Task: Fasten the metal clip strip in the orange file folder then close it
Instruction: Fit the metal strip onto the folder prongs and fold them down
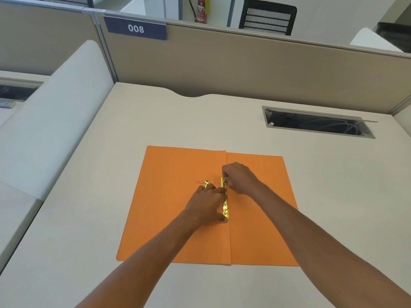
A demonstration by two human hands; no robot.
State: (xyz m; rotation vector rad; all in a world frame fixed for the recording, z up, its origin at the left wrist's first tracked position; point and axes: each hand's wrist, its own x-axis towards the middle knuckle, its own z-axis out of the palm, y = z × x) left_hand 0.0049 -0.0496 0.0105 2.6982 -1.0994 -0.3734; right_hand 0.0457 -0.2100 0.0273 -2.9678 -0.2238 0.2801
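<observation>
the gold metal clip strip (225,197) lay along the centre fold of the open orange file folder (169,196), flat on the desk (89,218). the right hand (239,177) pinched its far end while the left hand (208,202) pressed fingers on the near end.

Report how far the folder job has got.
Done: the orange folder lies open on the desk. In hand: the right hand pinches the top of the gold clip strip at the crease while the left hand presses beside it; a second gold piece shows by the left fingers. Left: finish fastening, then close the folder.
</observation>
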